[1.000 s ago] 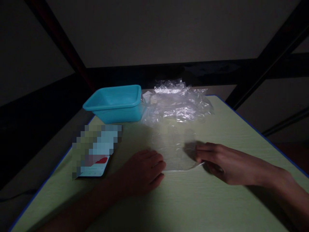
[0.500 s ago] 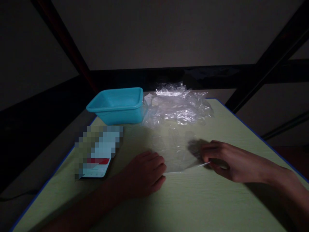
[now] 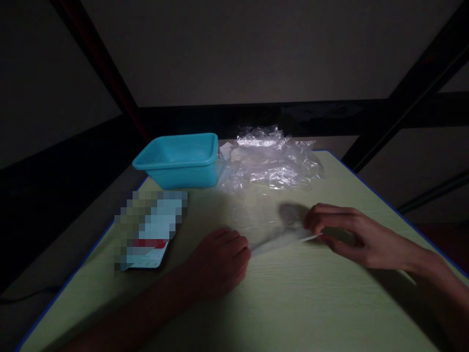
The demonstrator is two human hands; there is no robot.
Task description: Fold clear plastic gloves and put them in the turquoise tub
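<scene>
A clear plastic bag [image 3: 273,243] stretches between my two hands, low over the table, with its near edge lifted and slanting up to the right. My left hand [image 3: 222,264] is closed at the bag's left side, resting close to the tabletop. At the right, my right hand [image 3: 340,234] pinches the bag's edge between thumb and fingers; a thin pale strip of that edge sticks out at the fingertips. Beyond the bag lies a heap of crumpled clear plastic bags [image 3: 274,161].
A turquoise plastic basket [image 3: 181,176] stands at the back left of the pale green table [image 3: 311,308]. A phone [image 3: 146,259] with a lit, partly pixelated screen lies left of my left hand. Dark metal bars [image 3: 410,98] frame the back wall.
My right hand has risen slightly, lifting the bag's right edge. The near edge, flat on the table before, now slants upward between my hands. My left hand has barely moved.
</scene>
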